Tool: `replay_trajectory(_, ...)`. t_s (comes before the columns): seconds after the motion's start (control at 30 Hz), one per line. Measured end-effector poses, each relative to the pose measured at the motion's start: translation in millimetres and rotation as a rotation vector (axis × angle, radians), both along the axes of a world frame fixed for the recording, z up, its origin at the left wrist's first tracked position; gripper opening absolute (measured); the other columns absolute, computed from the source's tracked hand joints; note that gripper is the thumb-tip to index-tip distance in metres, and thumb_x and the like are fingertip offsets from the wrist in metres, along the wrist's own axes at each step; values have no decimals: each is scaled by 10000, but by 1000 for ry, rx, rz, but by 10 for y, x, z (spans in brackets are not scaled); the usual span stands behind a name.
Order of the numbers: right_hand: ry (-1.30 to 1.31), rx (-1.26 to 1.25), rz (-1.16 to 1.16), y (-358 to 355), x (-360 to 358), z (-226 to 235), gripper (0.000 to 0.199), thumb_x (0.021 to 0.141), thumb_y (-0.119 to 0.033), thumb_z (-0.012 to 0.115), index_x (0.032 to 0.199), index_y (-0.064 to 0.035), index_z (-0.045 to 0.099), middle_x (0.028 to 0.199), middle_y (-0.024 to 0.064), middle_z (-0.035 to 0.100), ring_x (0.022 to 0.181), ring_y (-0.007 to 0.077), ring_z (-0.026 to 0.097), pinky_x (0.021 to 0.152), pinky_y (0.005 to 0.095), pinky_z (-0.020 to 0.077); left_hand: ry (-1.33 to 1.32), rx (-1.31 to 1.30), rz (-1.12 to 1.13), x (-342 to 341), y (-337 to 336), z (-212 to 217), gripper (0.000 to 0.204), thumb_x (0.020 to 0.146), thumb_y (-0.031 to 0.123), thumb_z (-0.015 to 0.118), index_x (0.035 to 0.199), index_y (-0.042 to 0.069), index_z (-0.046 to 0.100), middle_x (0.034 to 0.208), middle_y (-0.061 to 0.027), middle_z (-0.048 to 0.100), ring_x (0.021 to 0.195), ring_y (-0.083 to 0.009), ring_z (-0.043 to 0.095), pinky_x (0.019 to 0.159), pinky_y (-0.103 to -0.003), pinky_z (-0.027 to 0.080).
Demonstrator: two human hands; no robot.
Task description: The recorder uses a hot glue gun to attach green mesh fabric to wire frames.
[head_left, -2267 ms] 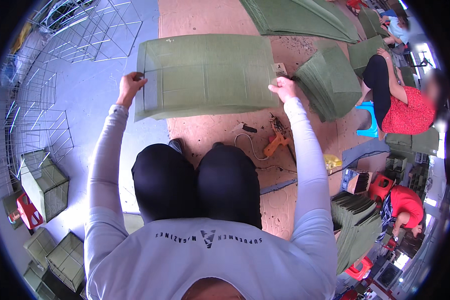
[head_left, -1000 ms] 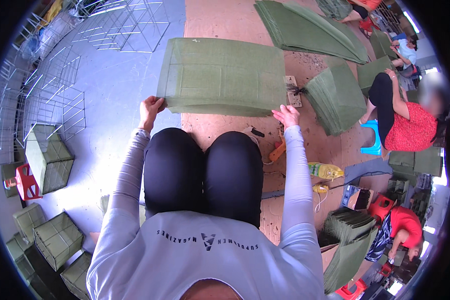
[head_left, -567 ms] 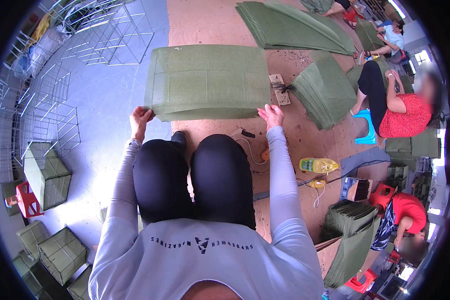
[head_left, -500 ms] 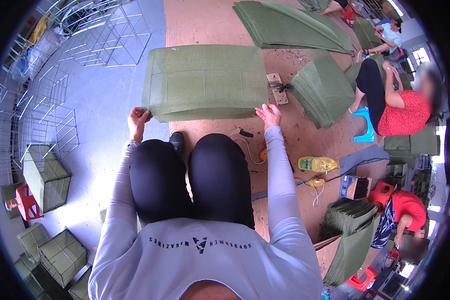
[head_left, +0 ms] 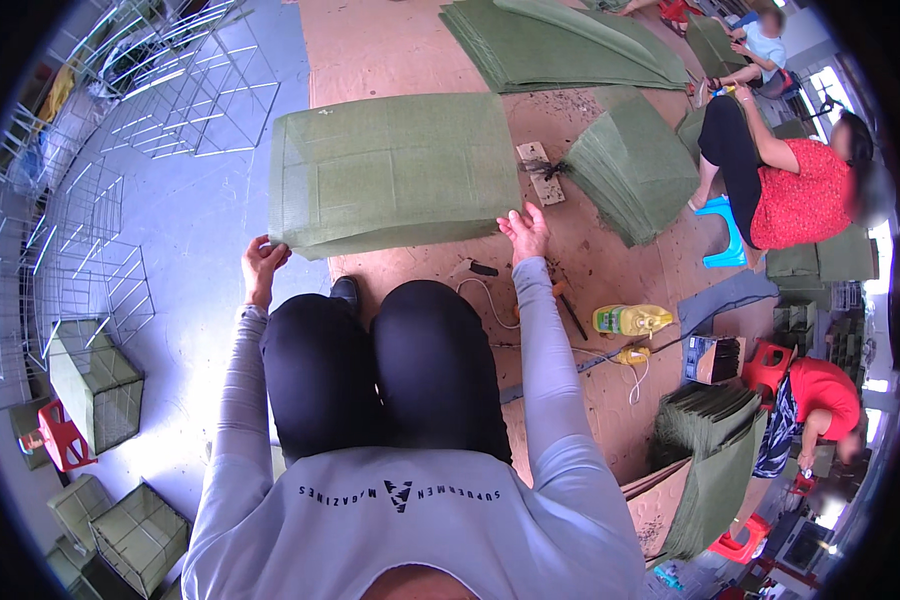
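Note:
A flat green mesh panel [head_left: 395, 170], with straight frame-like lines showing through it, spans the space in front of my knees. At its near left corner, my left hand [head_left: 263, 268] pinches the edge between thumb and fingers. My right hand [head_left: 526, 236] is at the near right corner, thumb and fingertips on the edge and the index finger raised. Between the hands the near edge sags in a loose fold. Just beyond the panel's right side, a small pale board [head_left: 541, 175] lies with dark ties on it.
Green mesh stacks [head_left: 635, 165] lie to the right, wire frames [head_left: 195, 105] to the left. A yellow bottle [head_left: 632, 320], a black-handled tool [head_left: 482, 268] with a white cord and a dark rod-like tool [head_left: 573, 316] rest on the cardboard [head_left: 610, 270]. A person in red [head_left: 805, 195] sits on a blue stool [head_left: 720, 232].
Both hands and the mesh panel have shifted slightly left and nearer in the picture. My right fingers have spread somewhat. A dark tool beside my right forearm has come into sight.

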State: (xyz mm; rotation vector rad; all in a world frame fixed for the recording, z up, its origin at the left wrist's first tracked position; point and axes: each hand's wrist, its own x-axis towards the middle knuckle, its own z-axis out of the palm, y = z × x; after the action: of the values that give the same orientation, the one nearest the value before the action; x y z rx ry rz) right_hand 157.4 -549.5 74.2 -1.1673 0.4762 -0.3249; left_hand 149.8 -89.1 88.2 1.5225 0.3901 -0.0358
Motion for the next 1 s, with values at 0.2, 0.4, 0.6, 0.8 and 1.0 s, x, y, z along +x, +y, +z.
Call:
replay_trajectory(0.2,12,118,78,-221,-16,-135,332,783,-12,598,1078,65,467,853,127,594,685,218,628,599,282,518,60,-10,-113,80,17,-147,177,797,19,582,952,-60,553,854,-103,615,747,-165,610,698,-261,516)
replay_trajectory(0.4,-19,211,43,-174,19,-182,266,770,-12,614,999,45,490,821,115,595,645,210,630,554,265,510,141,-8,-94,158,147,-206,154,782,8,595,923,-44,558,819,-101,622,716,-174,623,669,-263,530)
replay_trajectory(0.6,-16,181,50,-171,21,-168,270,773,4,600,1002,55,465,812,120,592,633,210,631,532,248,513,140,99,-75,205,80,-173,170,767,5,613,917,-47,553,809,-108,623,703,-180,626,652,-264,535)
replay_trajectory(0.8,12,92,45,-86,42,-114,229,791,-12,598,975,38,471,835,111,580,663,212,626,580,271,513,55,132,-55,169,143,-204,207,769,-2,602,948,-76,532,819,-125,622,708,-192,628,651,-272,537)
replay_trajectory(1.0,8,45,50,-165,31,-164,251,798,-4,587,1007,58,461,867,122,572,679,220,625,591,274,516,81,127,-109,172,69,-174,265,767,13,609,999,-77,518,844,-124,621,710,-190,626,655,-273,537)
